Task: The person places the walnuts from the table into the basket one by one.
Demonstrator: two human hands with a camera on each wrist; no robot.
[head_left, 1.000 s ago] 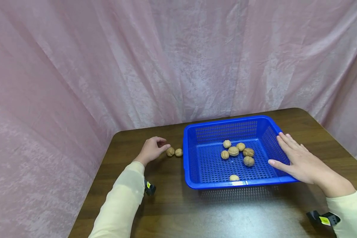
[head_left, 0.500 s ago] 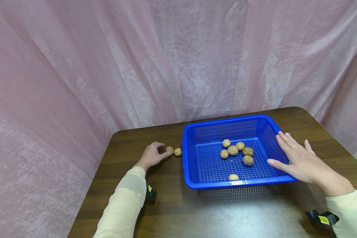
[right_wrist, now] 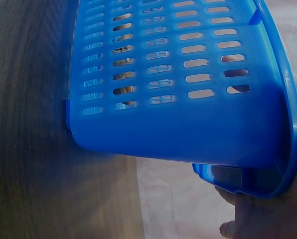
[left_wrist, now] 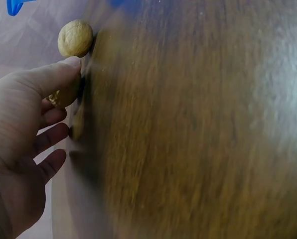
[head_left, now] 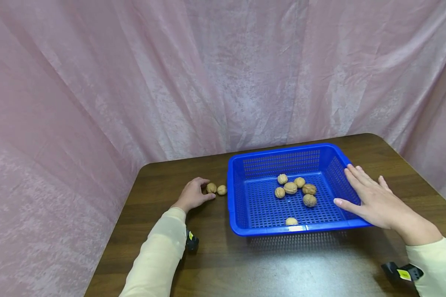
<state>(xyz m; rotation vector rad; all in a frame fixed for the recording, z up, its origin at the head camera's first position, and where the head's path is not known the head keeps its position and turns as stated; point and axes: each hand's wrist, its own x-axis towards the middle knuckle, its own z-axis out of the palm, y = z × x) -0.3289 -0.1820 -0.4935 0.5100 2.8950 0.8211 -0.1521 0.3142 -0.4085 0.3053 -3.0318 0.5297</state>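
Note:
My left hand [head_left: 194, 195] is at the table left of the basket, its thumb and fingers curled round a walnut [head_left: 211, 188]. In the left wrist view the thumb crosses in front of this walnut [left_wrist: 65, 95] and hides part of it. A paler walnut [head_left: 221, 189] lies just beyond the fingertips, beside the basket. My right hand [head_left: 379, 200] rests with straight, spread fingers on the right rim of the blue plastic basket [head_left: 301, 227]. Inside the basket are several walnuts, most grouped near the middle, and one walnut [head_left: 291, 221] by the near wall.
The brown wooden table [head_left: 223, 264] carries the basket right of its middle. A pink curtain [head_left: 223, 74] hangs behind the table's far edge. The basket's slotted side wall [right_wrist: 173, 124] fills much of the right wrist view.
My left hand has lowered and moved right, and its thumb and fingers have come round the nearer walnut. The right hand stays on the basket rim.

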